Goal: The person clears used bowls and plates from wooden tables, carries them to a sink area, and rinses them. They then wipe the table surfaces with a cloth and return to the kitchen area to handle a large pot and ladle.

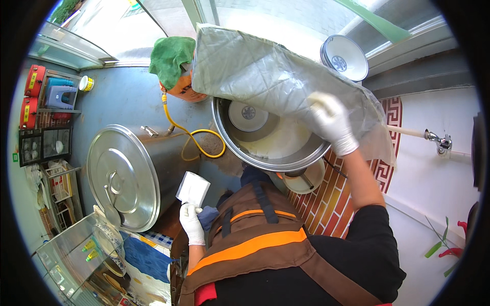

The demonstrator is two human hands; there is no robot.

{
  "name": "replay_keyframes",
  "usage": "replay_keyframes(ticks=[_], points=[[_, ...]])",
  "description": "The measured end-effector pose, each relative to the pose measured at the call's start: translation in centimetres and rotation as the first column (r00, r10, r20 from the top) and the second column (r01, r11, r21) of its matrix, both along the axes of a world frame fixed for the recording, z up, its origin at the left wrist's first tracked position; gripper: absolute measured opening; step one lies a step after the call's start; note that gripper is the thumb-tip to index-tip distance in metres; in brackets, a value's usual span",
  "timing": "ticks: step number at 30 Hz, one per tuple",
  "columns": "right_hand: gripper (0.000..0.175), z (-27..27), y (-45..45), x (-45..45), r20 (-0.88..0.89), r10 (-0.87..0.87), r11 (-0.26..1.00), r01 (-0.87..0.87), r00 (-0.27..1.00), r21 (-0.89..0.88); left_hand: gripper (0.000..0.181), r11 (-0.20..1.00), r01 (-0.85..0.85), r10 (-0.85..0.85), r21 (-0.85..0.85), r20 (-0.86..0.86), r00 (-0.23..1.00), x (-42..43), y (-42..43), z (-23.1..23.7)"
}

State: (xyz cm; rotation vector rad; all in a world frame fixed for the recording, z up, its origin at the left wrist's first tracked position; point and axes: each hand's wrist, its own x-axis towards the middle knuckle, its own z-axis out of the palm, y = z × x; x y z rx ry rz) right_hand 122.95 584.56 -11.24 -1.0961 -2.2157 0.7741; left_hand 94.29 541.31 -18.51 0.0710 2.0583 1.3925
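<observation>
My right hand [330,119], in a white glove and blurred by motion, grips the near edge of a cloudy plastic sheet [264,69]. The sheet lies slanted across the far side of a round metal vat [273,167], hiding part of its opening. Inside the vat are a pale, whitish content [279,143] and a white bowl [249,116] with a blue emblem. My left hand [191,222], also gloved, is low beside my brown apron [249,248] and holds a white, squarish object [193,188]. What that object is, I cannot tell.
A large lidded steel pot [124,178] stands at left. An orange container [183,90] under a green cloth [172,57] has a yellow hose [166,111]. Stacked bowls [346,57] sit by the window. A wall tap [440,141] is right; a glass cabinet [72,252] is lower left.
</observation>
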Motion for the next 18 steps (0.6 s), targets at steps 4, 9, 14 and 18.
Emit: replay_keyframes(ticks=[4, 9, 14, 18], points=[[0.060, -14.4, -5.7, -3.7, -0.100, -0.022, 0.390, -0.083, 0.995, -0.917, 0.016, 0.999, -0.005, 0.005, -0.034, 0.001, 1.000, 0.5, 0.1, 0.3], [0.058, -35.9, -3.1, -8.7, 0.173, -0.304, 0.513, 0.314, 0.937, -0.799, 0.016, 0.996, -0.026, 0.023, -0.089, -0.030, 0.999, 0.6, -1.0, 0.9], [0.055, -39.0, -1.5, -12.1, 0.361, -0.335, 0.545, 0.492, 0.870, -0.679, 0.016, 0.980, -0.166, 0.162, -0.111, -0.044, 0.986, 1.7, -2.0, 1.7], [0.052, -39.1, -0.3, -12.7, 0.421, -0.305, 0.540, 0.520, 0.854, -0.662, 0.017, 0.966, -0.230, 0.231, -0.116, -0.007, 0.973, 2.0, -1.8, 2.1]])
